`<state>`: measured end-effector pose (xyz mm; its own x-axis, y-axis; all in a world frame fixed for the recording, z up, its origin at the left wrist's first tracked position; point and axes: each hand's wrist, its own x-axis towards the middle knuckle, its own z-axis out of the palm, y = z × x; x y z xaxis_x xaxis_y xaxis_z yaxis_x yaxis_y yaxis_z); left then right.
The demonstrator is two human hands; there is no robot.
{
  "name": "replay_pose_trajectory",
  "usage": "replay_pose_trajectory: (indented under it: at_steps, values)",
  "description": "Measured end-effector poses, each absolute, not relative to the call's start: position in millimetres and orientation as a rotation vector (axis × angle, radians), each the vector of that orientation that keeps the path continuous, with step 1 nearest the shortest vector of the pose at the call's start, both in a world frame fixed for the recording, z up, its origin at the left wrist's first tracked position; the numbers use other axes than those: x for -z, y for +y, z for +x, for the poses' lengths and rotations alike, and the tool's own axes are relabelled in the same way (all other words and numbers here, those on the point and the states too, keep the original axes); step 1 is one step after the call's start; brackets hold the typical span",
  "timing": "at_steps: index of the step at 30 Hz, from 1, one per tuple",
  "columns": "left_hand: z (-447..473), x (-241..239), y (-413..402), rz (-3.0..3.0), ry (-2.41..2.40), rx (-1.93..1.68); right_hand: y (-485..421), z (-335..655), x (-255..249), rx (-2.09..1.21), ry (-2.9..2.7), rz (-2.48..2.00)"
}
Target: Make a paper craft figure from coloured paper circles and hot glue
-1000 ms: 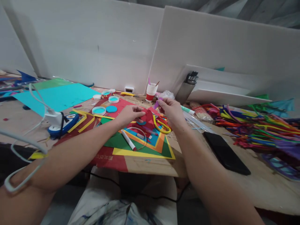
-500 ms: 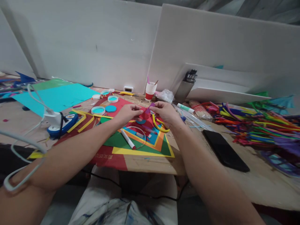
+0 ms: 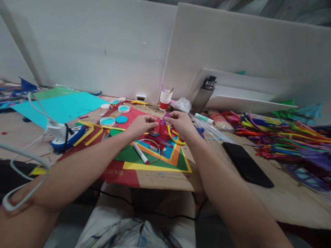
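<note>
My left hand is pinched on a small red paper piece held above the stacked coloured sheets. My right hand pinches a small purple scrap against the red piece's top edge. The two hands are almost touching. Yellow-handled scissors lie just below my right hand. A red-capped marker and a thin wire hoop rest on the green sheet near my left wrist.
White lids with teal discs sit left of my hands; a blue tool with a white cable lies further left. A black phone and a pile of pipe cleaners are right. A paper cup and metal bottle stand behind.
My right hand has dropped and moved left, bringing the purple scrap down onto the red piece. My left hand has stayed nearly still.
</note>
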<state>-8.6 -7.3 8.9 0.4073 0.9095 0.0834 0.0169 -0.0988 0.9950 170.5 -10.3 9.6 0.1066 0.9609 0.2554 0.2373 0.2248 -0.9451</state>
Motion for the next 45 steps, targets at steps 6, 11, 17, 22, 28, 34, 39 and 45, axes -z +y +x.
replay_pose_trajectory:
  at_steps: [6, 11, 17, 22, 28, 34, 39, 45]
  values:
    - [-9, -12, -10, 1.468, 0.879, -0.931, -9, 170, -8, -0.804, -1.357, -1.233]
    - [-9, -9, -8, 1.488, 0.875, -0.932, -7, 171, -6, -0.782, -1.365, -1.258]
    - [-9, -9, -7, 1.482, 0.853, -0.94, -10, 169, -8, -0.837, -1.355, -1.219]
    - [-9, -11, -8, 1.438, 0.882, -0.945, -17, 164, -11, -0.922, -1.416, -1.243]
    - [-10, -10, -7, 1.438, 0.869, -0.964, -16, 164, -9, -0.918, -1.44, -1.251]
    - [-10, -7, -3, 1.475, 0.851, -0.955, -15, 164, -9, -0.926, -1.422, -1.241]
    - [-12, -5, 1, 1.481, 0.84, -0.945, -15, 165, -8, -0.935, -1.437, -1.242]
    - [-15, -2, 5, 1.472, 0.818, -0.959, -11, 168, -7, -1.005, -1.31, -1.242]
